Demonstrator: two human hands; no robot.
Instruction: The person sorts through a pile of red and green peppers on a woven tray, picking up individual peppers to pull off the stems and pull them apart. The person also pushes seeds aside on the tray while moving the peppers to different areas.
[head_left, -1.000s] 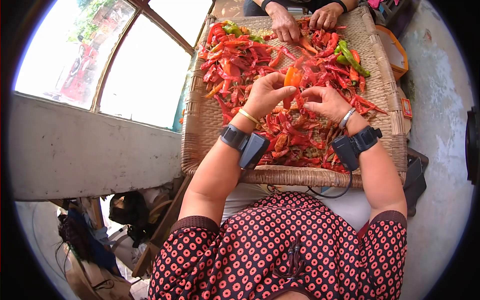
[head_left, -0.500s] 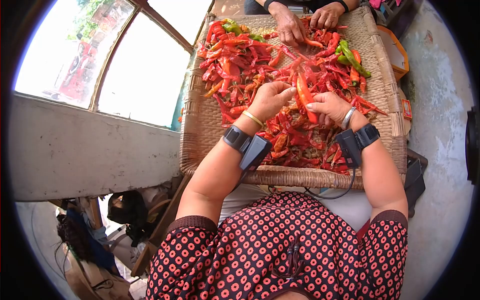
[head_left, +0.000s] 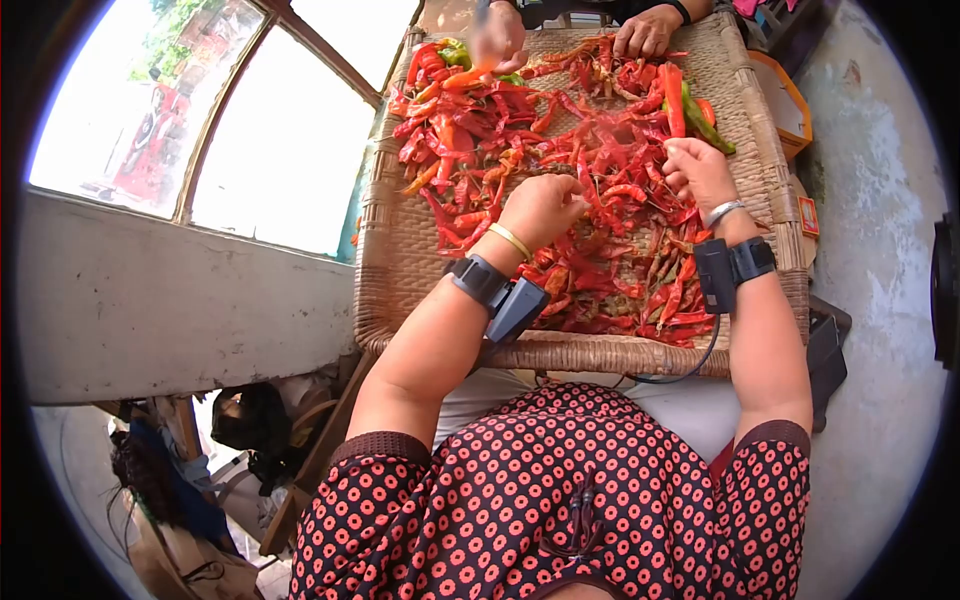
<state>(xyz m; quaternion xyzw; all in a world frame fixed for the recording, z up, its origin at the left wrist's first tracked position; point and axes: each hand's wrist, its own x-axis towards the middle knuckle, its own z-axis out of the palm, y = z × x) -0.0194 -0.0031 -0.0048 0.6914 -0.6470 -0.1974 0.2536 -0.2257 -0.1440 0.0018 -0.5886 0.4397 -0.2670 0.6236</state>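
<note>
Dried and fresh red chili peppers (head_left: pixel 600 190) lie spread over a woven tray (head_left: pixel 390 285). My right hand (head_left: pixel 703 172) is closed on the lower end of a large red chili pepper (head_left: pixel 673 100), held upright at the right side beside green chili peppers (head_left: pixel 705 122). Over the middle of the pile, my left hand (head_left: pixel 545 208) has its fingers curled together. Whether anything is between those fingertips is hidden.
Across the tray, another person's hand (head_left: pixel 648 32) rests on the peppers; their other hand (head_left: pixel 500 40) is raised and blurred near an orange-red pepper. A window (head_left: pixel 280 130) and wall stand left. An orange-edged box (head_left: pixel 785 100) sits right.
My right hand has carried the large red chili pepper from the middle to the right side. My left hand let go of it and stayed near the middle. The other person's hand moved left.
</note>
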